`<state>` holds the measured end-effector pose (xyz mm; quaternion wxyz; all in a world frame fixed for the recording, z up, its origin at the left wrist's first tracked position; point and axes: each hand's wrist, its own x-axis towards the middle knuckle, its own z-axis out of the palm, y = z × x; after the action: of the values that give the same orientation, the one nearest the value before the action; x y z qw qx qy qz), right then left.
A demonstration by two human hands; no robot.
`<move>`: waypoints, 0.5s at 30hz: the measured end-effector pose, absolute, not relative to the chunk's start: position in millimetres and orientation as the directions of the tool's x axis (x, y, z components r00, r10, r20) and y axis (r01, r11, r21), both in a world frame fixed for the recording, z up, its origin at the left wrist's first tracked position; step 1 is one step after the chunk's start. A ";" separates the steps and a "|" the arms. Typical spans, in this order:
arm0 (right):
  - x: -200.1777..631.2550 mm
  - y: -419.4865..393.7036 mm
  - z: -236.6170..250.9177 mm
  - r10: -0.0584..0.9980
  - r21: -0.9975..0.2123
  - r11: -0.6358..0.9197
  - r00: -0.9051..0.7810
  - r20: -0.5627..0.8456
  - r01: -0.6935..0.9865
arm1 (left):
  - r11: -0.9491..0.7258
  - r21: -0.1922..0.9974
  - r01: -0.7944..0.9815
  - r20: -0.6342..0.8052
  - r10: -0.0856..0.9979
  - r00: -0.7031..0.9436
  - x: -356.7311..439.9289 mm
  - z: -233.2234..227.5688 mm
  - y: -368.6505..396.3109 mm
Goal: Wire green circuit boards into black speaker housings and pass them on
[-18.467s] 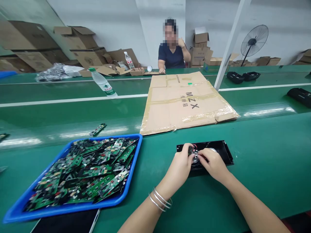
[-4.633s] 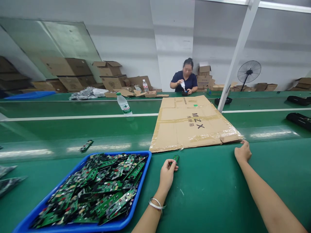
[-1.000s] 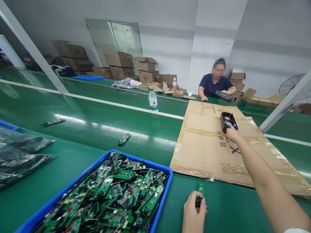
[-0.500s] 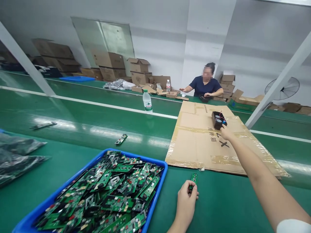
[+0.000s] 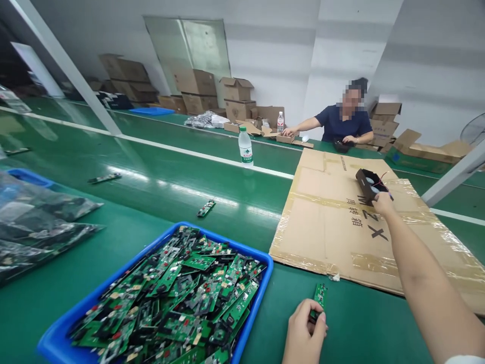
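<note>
My right hand [image 5: 382, 203] is stretched far out over the flattened cardboard sheet [image 5: 341, 222] and grips the near end of a black speaker housing [image 5: 368, 183] with red wires, tilted up off the sheet. My left hand [image 5: 303, 331] rests near the table's front edge and pinches a small green circuit board [image 5: 319, 296]. To its left stands a blue tray [image 5: 261, 263] heaped with several green circuit boards.
A water bottle [image 5: 245, 147] stands on the green belt. Two loose circuit boards [image 5: 206, 208] [image 5: 104, 177] lie on the belt. Plastic bags [image 5: 41, 222] sit at left. A person in a dark shirt [image 5: 343, 124] works across the table among cardboard boxes [image 5: 235, 96].
My right hand has lifted the near end of the speaker housing off the cardboard. My left hand keeps holding the circuit board. The camera has shifted slightly.
</note>
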<state>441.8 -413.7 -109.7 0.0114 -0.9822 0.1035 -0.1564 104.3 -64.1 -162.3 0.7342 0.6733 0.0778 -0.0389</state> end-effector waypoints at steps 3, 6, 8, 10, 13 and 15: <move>423.5 -423.1 -112.0 -0.265 -0.067 -0.964 0.903 0.338 -0.257 | 0.071 0.986 0.152 -0.155 0.038 0.987 104.3 -160.8 -63.0; 400.1 -422.6 -113.9 -0.243 -0.049 -0.969 0.906 0.347 -0.241 | 0.070 0.989 0.131 -0.134 0.037 0.990 104.2 -158.8 -63.3; 383.6 -415.8 -114.5 -0.232 -0.036 -0.971 0.907 0.351 -0.235 | 0.079 0.989 0.123 -0.127 0.045 0.991 104.1 -157.4 -64.0; 365.9 -403.6 -114.5 -0.220 -0.027 -0.974 0.908 0.356 -0.225 | 0.089 0.988 0.124 -0.129 0.053 0.990 104.4 -156.8 -64.5; 333.3 -377.0 -113.5 -0.160 -0.017 -0.986 0.926 0.342 -0.165 | 0.088 0.987 0.131 -0.135 0.037 0.990 106.0 -157.3 -63.5; 306.3 -358.1 -111.1 -0.072 -0.016 -0.997 0.946 0.315 -0.071 | 0.065 0.988 0.138 -0.138 -0.004 0.990 107.5 -156.7 -61.4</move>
<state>306.3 -358.1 -111.1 0.0020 -0.9865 0.0362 -0.1599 107.5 -61.4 -156.7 0.7281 0.6820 0.0493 -0.0487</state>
